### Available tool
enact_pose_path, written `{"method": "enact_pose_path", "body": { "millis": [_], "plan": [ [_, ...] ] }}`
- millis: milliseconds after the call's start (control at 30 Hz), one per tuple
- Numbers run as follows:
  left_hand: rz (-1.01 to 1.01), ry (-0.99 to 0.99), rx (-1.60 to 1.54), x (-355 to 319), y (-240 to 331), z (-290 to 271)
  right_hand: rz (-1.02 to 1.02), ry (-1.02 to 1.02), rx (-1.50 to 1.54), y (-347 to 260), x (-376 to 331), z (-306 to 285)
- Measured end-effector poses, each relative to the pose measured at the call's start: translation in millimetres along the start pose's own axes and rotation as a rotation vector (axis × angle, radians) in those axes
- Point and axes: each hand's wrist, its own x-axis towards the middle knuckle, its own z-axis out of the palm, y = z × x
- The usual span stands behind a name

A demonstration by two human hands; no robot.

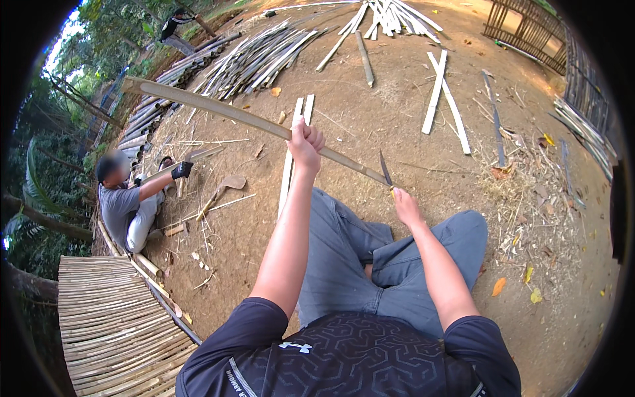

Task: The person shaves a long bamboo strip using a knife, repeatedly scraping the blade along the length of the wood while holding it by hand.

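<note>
Left hand (305,142) fisted on long flat bamboo slat (218,109) | right hand (405,206) grips knife (385,171) — thin dark blade

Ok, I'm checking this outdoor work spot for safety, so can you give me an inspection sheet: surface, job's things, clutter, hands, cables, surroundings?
Surface: bare dirt ground, strewn with shavings and dry leaves.
Job's things: long bamboo strip held slanting above the lap; knife with its blade at the strip's near end.
Clutter: split bamboo slats lying loose; heap of bamboo strips farther off.
Hands: left hand in a closed grip around the strip; right hand closed on the knife handle.
Cables: nothing seen.
Surroundings: seated co-worker wearing a black glove at left; woven bamboo panel; bamboo fence; trees behind.
</note>
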Motion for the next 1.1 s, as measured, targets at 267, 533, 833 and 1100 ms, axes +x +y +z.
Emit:
{"method": "enact_pose_path", "body": {
  "millis": [267, 533, 833, 1100],
  "plan": [
    [0.008, 0.001, -0.022, 4, 4, -12, 0.056, -0.041, -0.036, -20, -7, -14],
    [0.001, 0.011, -0.027, 8, -1, -1, 0.255, -0.037, -0.144, 19, 10, -8],
    [0.009, -0.007, -0.016, 8, -1, 1, 0.059, 0.044, -0.050, 1, 3, -12],
    [0.004, 0.012, -0.019, 10, -2, 1, 0.092, 0.018, -0.045, 7, 4, -13]
  ]
}}
